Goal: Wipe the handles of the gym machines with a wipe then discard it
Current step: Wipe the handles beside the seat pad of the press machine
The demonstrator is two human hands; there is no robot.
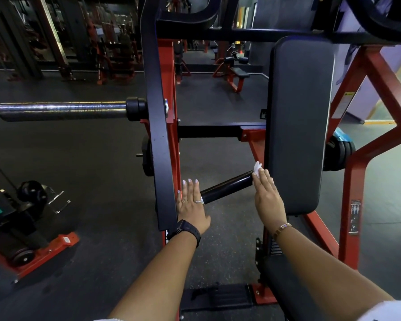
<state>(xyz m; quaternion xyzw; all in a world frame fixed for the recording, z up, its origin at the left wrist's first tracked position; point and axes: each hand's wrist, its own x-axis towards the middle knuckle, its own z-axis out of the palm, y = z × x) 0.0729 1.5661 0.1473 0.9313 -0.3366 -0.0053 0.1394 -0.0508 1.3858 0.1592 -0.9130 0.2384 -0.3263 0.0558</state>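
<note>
Mid-frame, above dark rubber gym floor (90,158), flat left hand (191,205) lay over glossy black tubular handle (227,187); straight-fingered right hand (267,198) pressed crumpled white wipe (257,167) against it.

Dim overall, bluish at upper right. Streaked glare along the horizontal chrome steel bar (60,111), soft sheen on the glossy black cylindrical handle (227,186). Bowed toward the edges, murky far back.
</note>
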